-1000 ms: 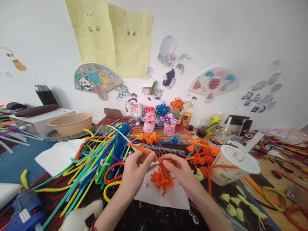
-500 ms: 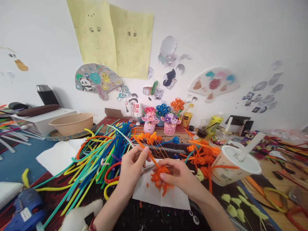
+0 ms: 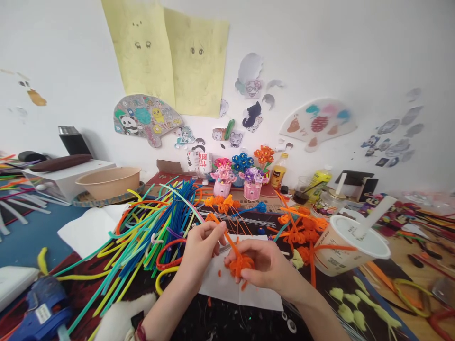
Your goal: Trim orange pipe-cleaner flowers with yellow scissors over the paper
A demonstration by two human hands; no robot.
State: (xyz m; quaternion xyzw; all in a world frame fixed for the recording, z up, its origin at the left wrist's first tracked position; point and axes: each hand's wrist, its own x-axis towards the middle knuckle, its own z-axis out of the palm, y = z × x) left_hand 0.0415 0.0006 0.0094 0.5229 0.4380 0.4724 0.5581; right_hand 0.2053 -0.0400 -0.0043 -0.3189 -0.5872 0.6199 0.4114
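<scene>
Two bare hands work above a sheet of white paper point(image 3: 222, 289) on a dark, paint-flecked craft mat point(image 3: 231, 327). The left hand point(image 3: 201, 255) is closed in a pinch on an orange pipe-cleaner stem point(image 3: 224, 237), which slants down and to the right. The stem ends in a curled orange tuft point(image 3: 240, 265), held over the paper between the hands, with the fingers of the right hand point(image 3: 265, 265) curled tightly around it. Beside the left hand, a sliver of metal may be scissor blades point(image 3: 223, 249), mostly hidden.

To the left rises a tangled heap of multicoloured pipe cleaners point(image 3: 156, 227). To the right lie orange pipe-cleaner flowers point(image 3: 302, 232), and just beyond them a lidded paper cup with a straw point(image 3: 346, 251) sits tilted near the right hand.

The tight coil looks like the weak point: if either grip loosens, the springy stem could unwind or pull free of the tuft. A wide swing of the right arm could catch the cup and spill it over the flowers. A blue hot glue gun point(image 3: 44, 308) lies near the left forearm; whether it is hot cannot be told, but a careless reach could make contact with it.
</scene>
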